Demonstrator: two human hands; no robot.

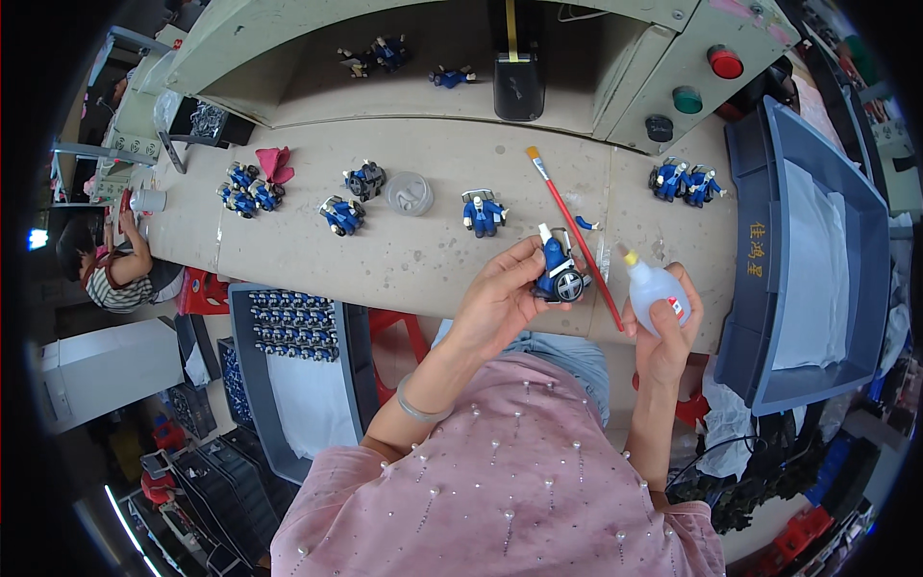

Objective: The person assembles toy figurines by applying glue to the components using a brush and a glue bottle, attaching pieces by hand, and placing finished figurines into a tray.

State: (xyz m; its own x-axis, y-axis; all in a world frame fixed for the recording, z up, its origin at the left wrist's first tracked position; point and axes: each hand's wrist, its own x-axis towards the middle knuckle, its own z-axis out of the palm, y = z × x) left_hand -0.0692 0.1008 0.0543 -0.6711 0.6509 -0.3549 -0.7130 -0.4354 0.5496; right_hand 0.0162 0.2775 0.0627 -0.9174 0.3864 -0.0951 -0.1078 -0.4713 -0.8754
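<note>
My left hand (502,296) is closed around a small blue toy figure in a wheelchair (556,269), holding it above the bench's near edge with one spoked wheel facing up. In my right hand (667,332) is a translucent squeeze bottle (658,290) with a yellow tip. That tip points up and left, apart from the figure. Between the hands lies a red-handled paintbrush (575,231), slanting across the bench. Beside the brush is a small blue piece (585,223), perhaps a figure's arm. Another seated blue figure (484,213) stands just beyond my left hand.
Several more figures (250,190) sit at the left, and two figures (686,182) at the right. A clear round cup (410,194) stands mid-bench. A grey crate (760,288) borders the right; another crate (252,385) holds rows of figures. A machine housing (663,87) rises behind. Someone (120,269) sits far left.
</note>
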